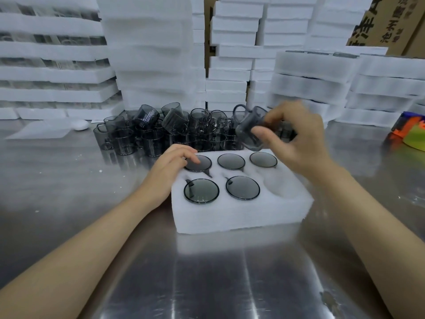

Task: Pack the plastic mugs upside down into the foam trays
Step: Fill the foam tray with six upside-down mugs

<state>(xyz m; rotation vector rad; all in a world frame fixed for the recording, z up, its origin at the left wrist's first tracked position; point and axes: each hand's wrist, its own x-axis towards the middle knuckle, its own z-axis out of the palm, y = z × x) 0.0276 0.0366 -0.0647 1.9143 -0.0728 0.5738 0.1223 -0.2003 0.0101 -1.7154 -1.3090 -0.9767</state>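
Foam tray point(241, 215) sits mid-worktop point(207, 272), between both forearms. 6 cavities, 2 rows of 3.

5 cavities are filled, mugs upside down with bases up:
- far row, 3: far-left mug point(202, 165), far-middle mug point(231, 161), far-right mug point(263, 159)
- near row, 2: near-left mug point(201, 189), near-middle mug point(242, 187)

The sixth cavity point(281, 183), near right, shows bare foam.

Right hand point(296, 139): grip clamped on 1 more mug. Thumb and fingers are round the body of the held mug point(249, 130). It is tilted, handle up and to the left, in the air over the tray's far-right corner, just above the far-right mug. Motion-blurred.

Left hand point(170, 171): grip apart, fingers loosely bent, fingertips resting on the base of the far-left mug. It holds nothing.

Behind the tray is a pile of loose mugs point(161, 132), dark clear plastic, some upright and some tipped. They overlap too much to count.

Further back are stacks of foam trays point(151, 54) across the whole width, with cardboard boxes point(391, 24) at top right.

Also on the worktop:
- 1 small white rounded object point(80, 124), far left
- 1 orange-and-green item point(411, 134), cut off at the right edge
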